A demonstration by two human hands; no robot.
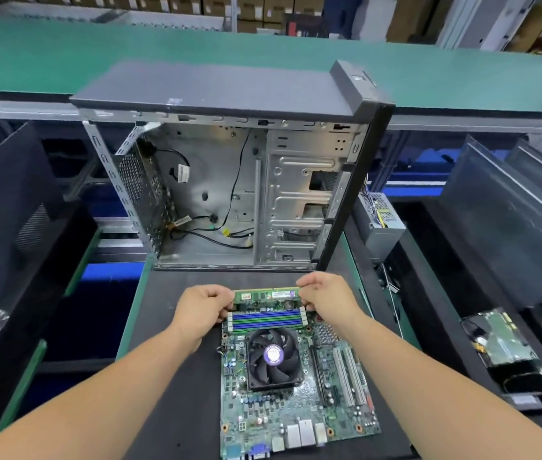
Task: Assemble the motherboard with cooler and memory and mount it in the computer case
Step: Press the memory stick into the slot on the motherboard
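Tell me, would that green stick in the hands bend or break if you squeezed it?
The memory stick looks like a thin, flat board held straight between the left hand and right hand, so it is probably stiff. It seems light: fingertips carry it. Its small chips suggest it is fragile, so keep the grip on its ends.

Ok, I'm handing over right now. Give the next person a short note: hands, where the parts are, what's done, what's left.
Left hand pinches one end of the memory stick; right hand pinches the other end. The stick is held above the far edge of the motherboard, just beyond the memory slots, not yet seated.
The motherboard lies flat on the black mat. The cooler already sits on it.
The computer case stands open behind the board, with loose cables inside and no board in it.
Left: seat the memory, then mount the board in the case.
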